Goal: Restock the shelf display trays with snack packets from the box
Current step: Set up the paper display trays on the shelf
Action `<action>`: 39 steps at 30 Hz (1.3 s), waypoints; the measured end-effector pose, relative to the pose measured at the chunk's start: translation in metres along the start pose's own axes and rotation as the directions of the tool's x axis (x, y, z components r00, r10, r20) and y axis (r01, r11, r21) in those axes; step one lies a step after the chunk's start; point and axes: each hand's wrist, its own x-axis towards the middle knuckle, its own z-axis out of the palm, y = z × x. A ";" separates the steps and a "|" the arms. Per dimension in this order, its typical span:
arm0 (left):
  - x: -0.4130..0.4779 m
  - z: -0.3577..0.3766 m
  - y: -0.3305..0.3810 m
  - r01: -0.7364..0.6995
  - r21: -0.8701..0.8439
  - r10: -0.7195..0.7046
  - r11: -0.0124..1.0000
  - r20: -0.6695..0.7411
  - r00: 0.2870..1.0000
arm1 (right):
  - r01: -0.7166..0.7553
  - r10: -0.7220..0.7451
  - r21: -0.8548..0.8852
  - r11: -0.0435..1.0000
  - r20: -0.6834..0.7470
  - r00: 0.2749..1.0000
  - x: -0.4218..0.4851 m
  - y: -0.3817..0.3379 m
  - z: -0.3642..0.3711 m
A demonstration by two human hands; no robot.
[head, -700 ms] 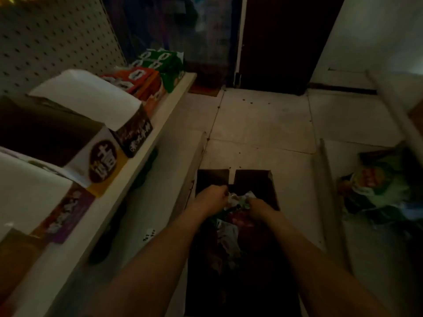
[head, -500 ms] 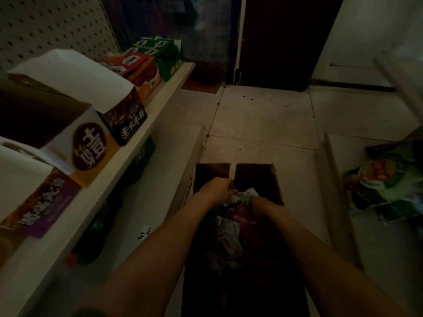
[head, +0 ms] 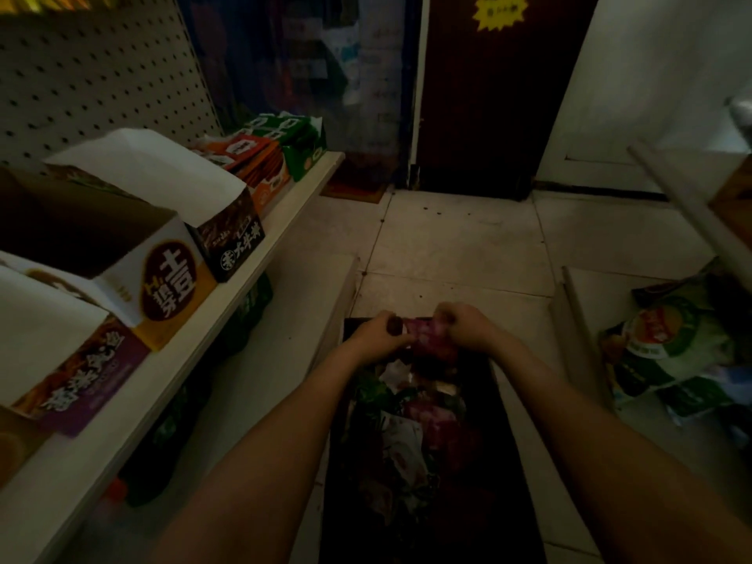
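The left hand (head: 378, 333) and the right hand (head: 468, 327) are both closed on one bunch of reddish-purple snack packets (head: 427, 337), fingers curled round its two ends, so that the bunch hangs between them with the hands close together. Directly beneath the hands is the far end of a dark cardboard box (head: 500, 462) standing on the tiled floor (head: 447, 238). Below the wrists and forearms, loose packets (head: 407, 437) in white, green and red lie jumbled in the box; the light is too dim to read them. To the left of the left hand and higher up runs a white shelf (head: 183, 372) backed by a pegboard (head: 81, 75). Nearest on it stands a purple display tray (head: 81, 376), then a white and yellow tray with a brown round label (head: 162, 287), which looks dark inside, then a dark brown tray (head: 234, 242) with a white flap raised. Beyond those sit an orange tray (head: 264, 177) and a green tray (head: 303, 146), both holding packets. To the right of the right hand, green and yellow bags (head: 667, 343) lie on a low shelf. Well beyond both hands stands a dark door (head: 488, 116) carrying a yellow starburst sticker (head: 498, 10).
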 end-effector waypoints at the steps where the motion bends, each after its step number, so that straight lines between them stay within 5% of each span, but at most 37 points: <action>1: 0.000 -0.003 0.002 0.011 -0.078 -0.010 0.997 0.004 1.000 | 0.026 -0.023 0.098 0.995 -0.035 0.999 0.000 -0.007 -0.010; 6: 0.004 -0.013 0.008 -0.059 -0.372 0.043 0.927 -0.053 0.998 | 0.100 -0.049 0.589 0.802 -0.102 0.994 -0.006 -0.037 -0.038; 9: 0.000 -0.016 0.016 -0.152 -0.508 0.082 0.848 -0.157 0.984 | 0.120 -0.014 0.689 0.715 -0.157 0.987 -0.005 -0.046 -0.041; 14: -0.006 -0.022 0.028 -0.151 -0.556 0.135 0.817 -0.071 0.988 | 0.151 0.080 0.822 0.549 -0.232 0.969 -0.001 -0.051 -0.043; 18: -0.003 -0.024 0.037 -0.188 -0.667 0.105 0.721 -0.163 0.981 | 0.169 0.097 0.870 0.463 -0.239 0.966 -0.002 -0.049 -0.040; 22: 0.002 -0.026 0.031 -0.212 -0.664 0.043 0.717 -0.261 0.964 | 0.044 0.081 0.699 0.714 -0.145 0.986 -0.006 -0.037 -0.023; 25: 0.007 -0.025 0.020 -0.181 -0.645 -0.007 0.742 -0.278 0.961 | -0.162 0.137 0.512 0.844 0.088 0.987 -0.007 -0.015 0.000; 28: 0.008 -0.020 0.006 -0.140 -0.621 -0.036 0.771 -0.262 0.964 | -0.295 0.277 0.001 0.955 0.338 0.899 -0.013 0.011 0.028; 31: 0.008 -0.012 -0.006 -0.098 -0.600 -0.063 0.794 -0.241 0.968 | -0.215 0.404 -0.424 0.880 0.430 0.807 -0.029 0.021 0.046; 33: 0.007 -0.007 -0.013 -0.066 -0.602 -0.080 0.796 -0.212 0.974 | -0.174 0.418 -0.487 0.856 0.455 0.786 -0.038 0.018 0.051; 39: 0.007 0.005 -0.024 0.011 -0.560 -0.120 0.828 -0.158 0.980 | -0.060 0.255 -0.443 0.894 0.395 0.883 -0.032 0.017 0.057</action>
